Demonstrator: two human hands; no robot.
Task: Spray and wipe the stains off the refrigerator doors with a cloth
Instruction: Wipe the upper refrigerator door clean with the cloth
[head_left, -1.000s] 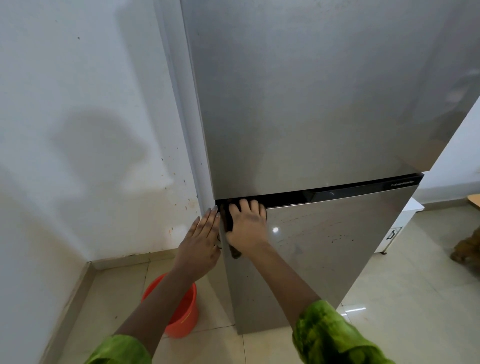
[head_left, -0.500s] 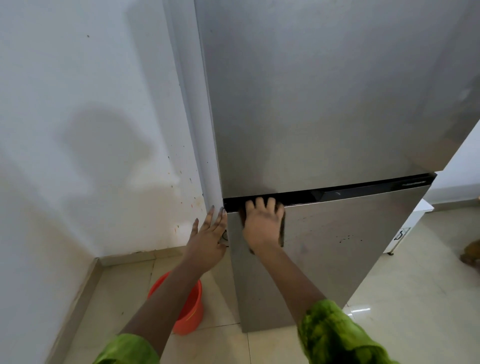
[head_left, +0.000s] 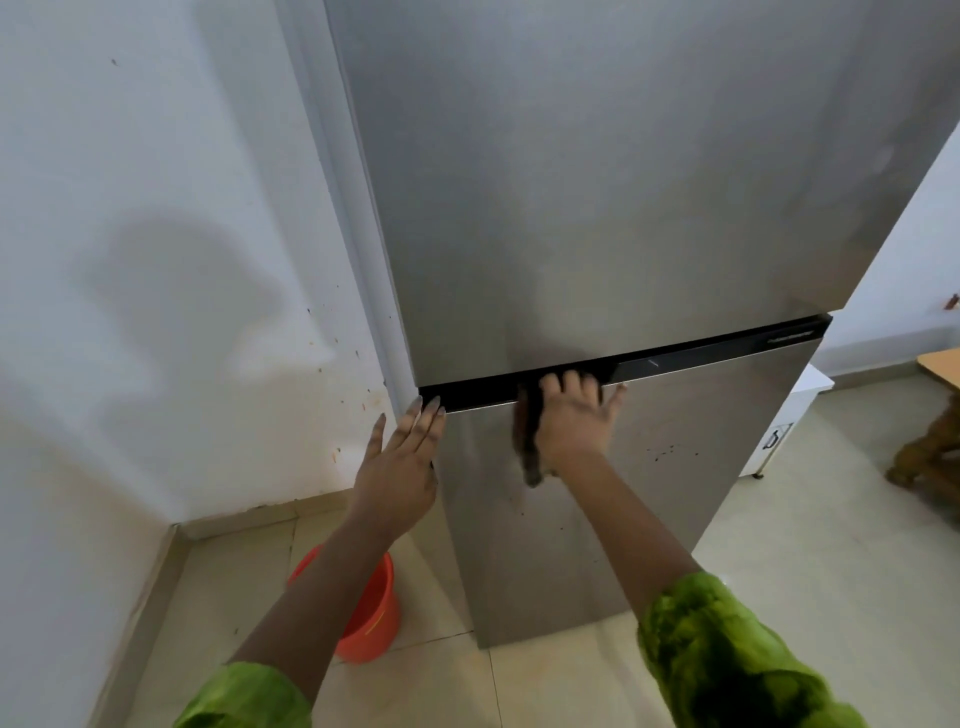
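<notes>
Pressing cloth (head_left: 527, 449) on strip (head_left: 696, 356), lettering (head_left: 789, 338) illegible.

From here the right hand (head_left: 571, 423) covers most of the dark cloth (head_left: 525, 441); I see only a strip at the grip's left side. The fingertips (head_left: 569, 380) are blurred, possibly tucked into the black strip (head_left: 701, 358). Right of the grip, its lettering (head_left: 789, 339) is unreadably small. Above, the upper door (head_left: 597, 182) runs off-frame.
</notes>
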